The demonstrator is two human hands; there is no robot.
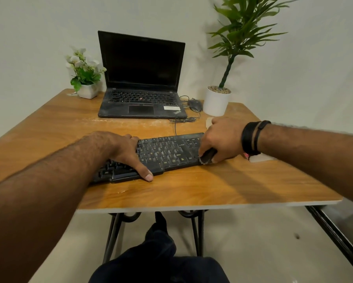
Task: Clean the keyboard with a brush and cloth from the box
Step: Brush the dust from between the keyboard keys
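Observation:
A dusty black keyboard (pixel 167 153) lies across the middle of the wooden table (pixel 171 190). My left hand (pixel 123 152) rests flat on its left half, thumb hooked over the front edge. At the keyboard's right end my right hand (pixel 222 137) grips a dark brush (pixel 208 156), whose tip touches the lower right keys. A pale cloth (pixel 260 157) peeks out on the table under my right wrist. No box is in view.
An open black laptop (pixel 142 88) stands at the back centre with a wired mouse (pixel 195 105) to its right. A white flower pot (pixel 87 90) sits back left, a tall potted plant (pixel 217 102) back right. The keyboard cable (pixel 175 125) runs toward the laptop.

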